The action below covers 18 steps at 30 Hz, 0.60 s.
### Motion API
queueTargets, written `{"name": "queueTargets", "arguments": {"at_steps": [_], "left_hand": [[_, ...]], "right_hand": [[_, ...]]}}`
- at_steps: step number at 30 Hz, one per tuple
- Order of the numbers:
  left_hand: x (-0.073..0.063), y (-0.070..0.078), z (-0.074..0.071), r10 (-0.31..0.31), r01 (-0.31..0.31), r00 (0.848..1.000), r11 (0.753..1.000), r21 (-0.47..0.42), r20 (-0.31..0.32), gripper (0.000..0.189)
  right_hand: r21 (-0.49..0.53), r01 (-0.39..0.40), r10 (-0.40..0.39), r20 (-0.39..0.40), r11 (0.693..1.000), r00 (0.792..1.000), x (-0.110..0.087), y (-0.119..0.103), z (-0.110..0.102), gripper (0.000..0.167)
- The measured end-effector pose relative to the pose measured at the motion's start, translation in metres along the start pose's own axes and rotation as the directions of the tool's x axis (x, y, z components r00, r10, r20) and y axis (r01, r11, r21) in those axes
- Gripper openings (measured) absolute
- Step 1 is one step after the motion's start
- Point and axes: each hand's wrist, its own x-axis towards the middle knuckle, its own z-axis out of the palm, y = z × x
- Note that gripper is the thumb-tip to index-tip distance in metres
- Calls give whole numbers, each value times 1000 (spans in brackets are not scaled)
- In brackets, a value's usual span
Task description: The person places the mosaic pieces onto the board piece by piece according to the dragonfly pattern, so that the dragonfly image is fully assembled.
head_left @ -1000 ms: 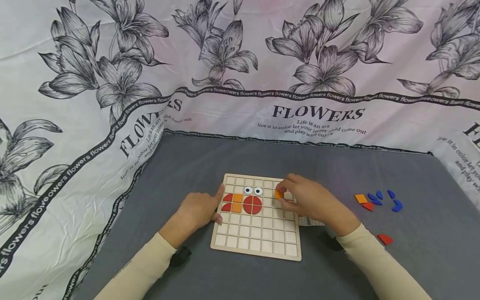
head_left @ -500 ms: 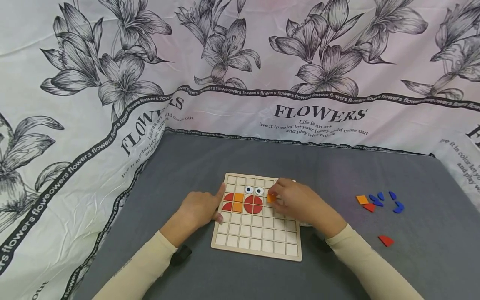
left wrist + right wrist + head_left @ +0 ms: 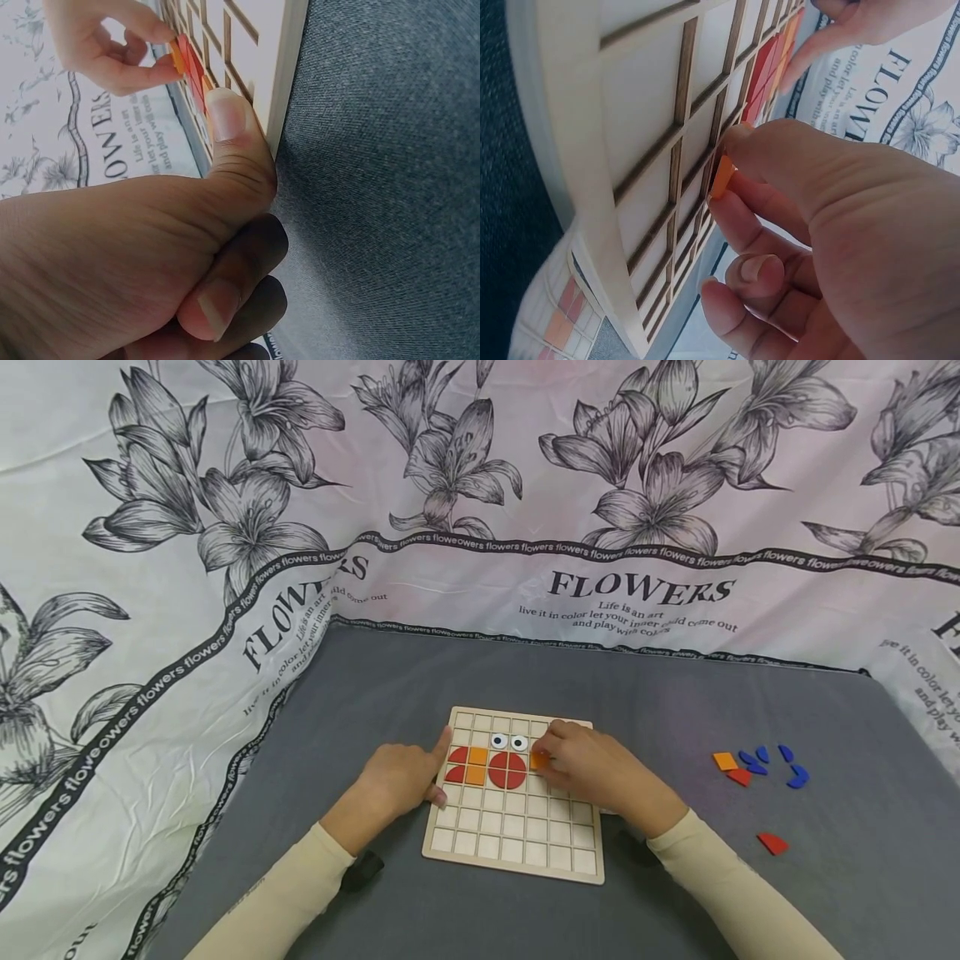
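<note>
A wooden grid board (image 3: 502, 847) lies on the grey cloth. My left hand (image 3: 393, 781) rests at its left edge, index finger stretched along the rim; in the left wrist view the thumb (image 3: 236, 139) presses on the border, other fingers curled. My right hand (image 3: 592, 768) pinches an orange square tile (image 3: 538, 759) between thumb and fingers, just right of a red circle of quarter tiles (image 3: 507, 771). In the right wrist view the orange tile (image 3: 721, 176) is tilted at a cell. Two eye tiles (image 3: 508, 742) sit above the circle; orange squares (image 3: 476, 765) and red quarters (image 3: 456, 765) lie left.
Loose blue pieces (image 3: 797, 777), an orange square (image 3: 724, 762) and a red piece (image 3: 739, 777) lie to the right. Another red quarter (image 3: 772, 842) lies nearer. A printed pattern sheet (image 3: 562, 315) pokes out beneath the board. A flowered cloth (image 3: 637, 593) hangs behind.
My right hand has moved left across the board with the orange square tile, up close to the red circle. The left hand has stayed at the board's edge.
</note>
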Motion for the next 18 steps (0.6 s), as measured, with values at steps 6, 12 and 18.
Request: {"name": "queueTargets", "arguments": {"at_steps": [6, 12, 18], "left_hand": [[0, 0, 0, -2, 2, 1000, 1000, -9, 2, 104], [0, 0, 1, 2, -2, 1000, 1000, -8, 0, 104], [0, -1, 1, 4, -4, 1000, 1000, -13, -1, 104]], "right_hand": [[12, 2, -2, 11, 1000, 1000, -1, 0, -1, 24], [16, 2, -2, 17, 1000, 1000, -2, 0, -1, 21], [21, 14, -14, 3, 1000, 1000, -3, -1, 0, 20]]}}
